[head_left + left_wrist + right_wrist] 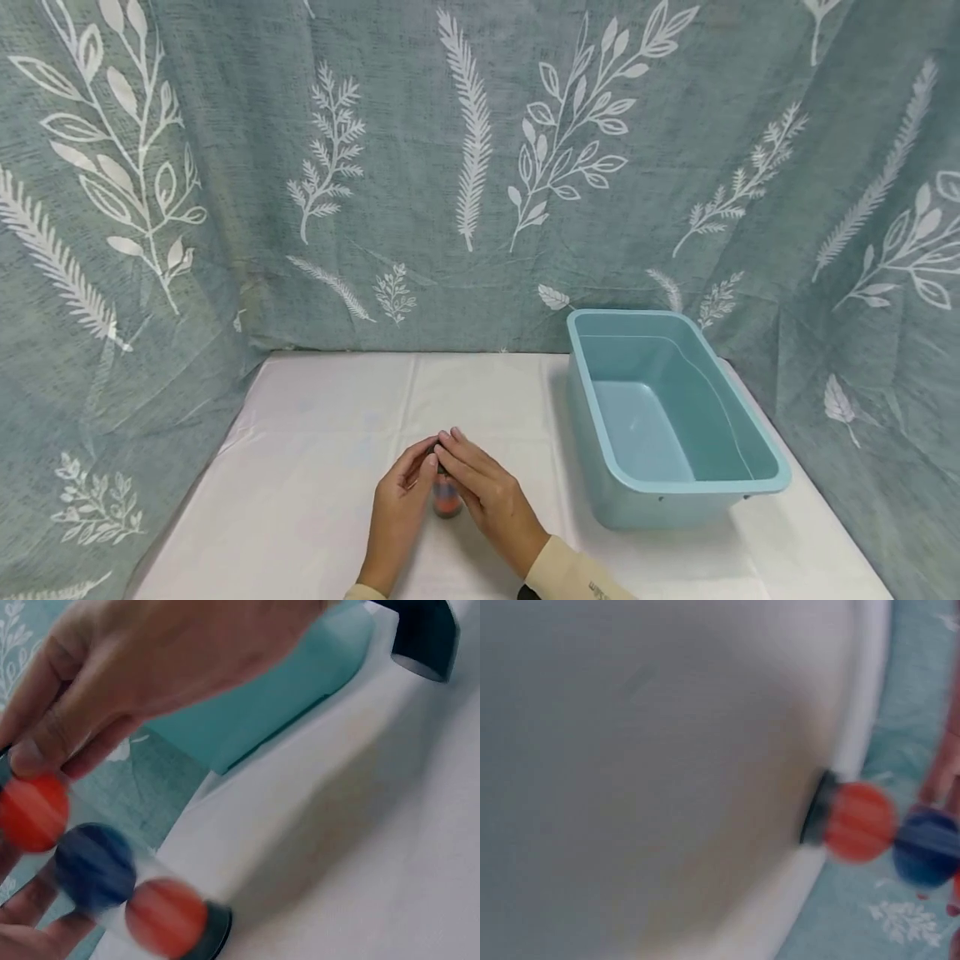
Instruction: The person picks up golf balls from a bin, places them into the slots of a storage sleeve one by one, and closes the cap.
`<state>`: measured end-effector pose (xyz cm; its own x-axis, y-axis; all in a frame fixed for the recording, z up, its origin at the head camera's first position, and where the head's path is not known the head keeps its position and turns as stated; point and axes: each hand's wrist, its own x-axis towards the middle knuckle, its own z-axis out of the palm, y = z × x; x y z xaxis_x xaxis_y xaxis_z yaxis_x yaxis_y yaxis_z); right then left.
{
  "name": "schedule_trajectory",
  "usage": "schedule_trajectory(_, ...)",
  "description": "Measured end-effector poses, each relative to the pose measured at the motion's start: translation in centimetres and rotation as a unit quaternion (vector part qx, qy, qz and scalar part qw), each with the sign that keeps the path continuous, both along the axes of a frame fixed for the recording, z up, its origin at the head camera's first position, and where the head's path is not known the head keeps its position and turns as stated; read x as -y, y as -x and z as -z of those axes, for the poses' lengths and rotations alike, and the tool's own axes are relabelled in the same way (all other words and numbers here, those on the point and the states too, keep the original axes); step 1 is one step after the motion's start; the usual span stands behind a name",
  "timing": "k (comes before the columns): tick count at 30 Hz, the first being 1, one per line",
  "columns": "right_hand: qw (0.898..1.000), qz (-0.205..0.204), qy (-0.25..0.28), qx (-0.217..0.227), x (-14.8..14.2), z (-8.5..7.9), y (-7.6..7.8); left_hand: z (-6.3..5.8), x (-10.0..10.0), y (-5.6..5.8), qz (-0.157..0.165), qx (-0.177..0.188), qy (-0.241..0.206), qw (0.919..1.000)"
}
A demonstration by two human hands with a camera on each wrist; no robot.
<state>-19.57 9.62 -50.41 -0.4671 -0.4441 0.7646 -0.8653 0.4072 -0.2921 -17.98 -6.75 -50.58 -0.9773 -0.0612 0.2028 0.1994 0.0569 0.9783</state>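
A small clear tube [447, 500] with dark ends stands upright on the white-covered table. In the left wrist view, an orange ball [166, 918], a blue ball [95, 866] and another orange ball [34, 813] sit stacked inside it. My left hand [399, 504] holds the tube near its dark top from the left. From the other side my right hand [498, 504] grips the same top, its thumb at the rim in the left wrist view. Fingers hide most of the top. The right wrist view shows the tube's dark base [820, 808], blurred.
To the right of my hands stands a teal plastic bin [645, 433], with nothing visible inside. White cloth [315, 467] covers the table. A leaf-patterned green-blue curtain [420, 167] hangs behind the table and along both sides.
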Motion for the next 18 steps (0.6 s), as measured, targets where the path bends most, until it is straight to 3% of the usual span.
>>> schedule_trajectory(6,1.000,-0.004,-0.004,0.010,0.0,0.3,0.1,-0.1,-0.3,0.1,0.005,0.004,0.009,0.9999)
schedule_trajectory(10,1.000,-0.003,-0.005,0.018,-0.5,-0.1,0.0,-0.2,-0.4,0.1,-0.008,-0.001,0.084,0.9964)
schedule_trajectory(13,0.999,-0.005,-0.008,0.031,-0.6,-0.5,0.0,-0.6,-0.3,0.1,-0.030,-0.033,0.159,0.9863)
schedule_trajectory(18,0.999,0.017,-0.018,0.041,-0.6,-1.5,0.4,-1.4,0.5,0.3,-0.060,-0.089,0.251,0.9620)
